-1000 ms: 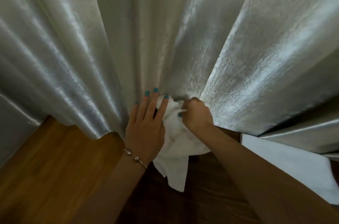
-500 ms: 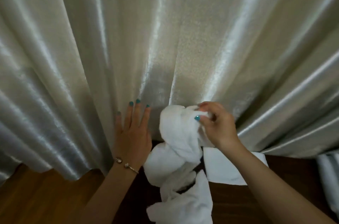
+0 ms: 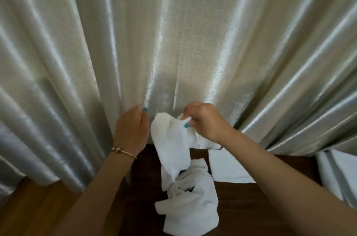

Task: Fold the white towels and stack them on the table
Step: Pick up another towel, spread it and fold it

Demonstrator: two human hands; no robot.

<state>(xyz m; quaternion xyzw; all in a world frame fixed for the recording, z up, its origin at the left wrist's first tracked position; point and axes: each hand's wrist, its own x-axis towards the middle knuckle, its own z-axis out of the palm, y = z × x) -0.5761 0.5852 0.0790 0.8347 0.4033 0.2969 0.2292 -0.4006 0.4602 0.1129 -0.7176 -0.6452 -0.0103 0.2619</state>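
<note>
A: Now, towel position?
B: One crumpled white towel (image 3: 174,139) hangs from the right hand (image 3: 204,121), pinched at its top edge between thumb and curled fingers; its lower end trails onto the dark counter (image 3: 241,206).
A: Left hand?
B: The left hand (image 3: 133,129) holds nothing, fingers bent against the curtain (image 3: 173,32).
A: Count?
B: One folded towel (image 3: 226,166) lies flat just beside it; two hands, one bracelet (image 3: 123,151).

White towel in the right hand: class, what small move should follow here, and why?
Probably bring the left hand, now against the curtain, over to pinch a second corner. The right hand pinches the white towel by one edge, so it hangs crumpled onto the dark table and cannot be folded yet.
</note>
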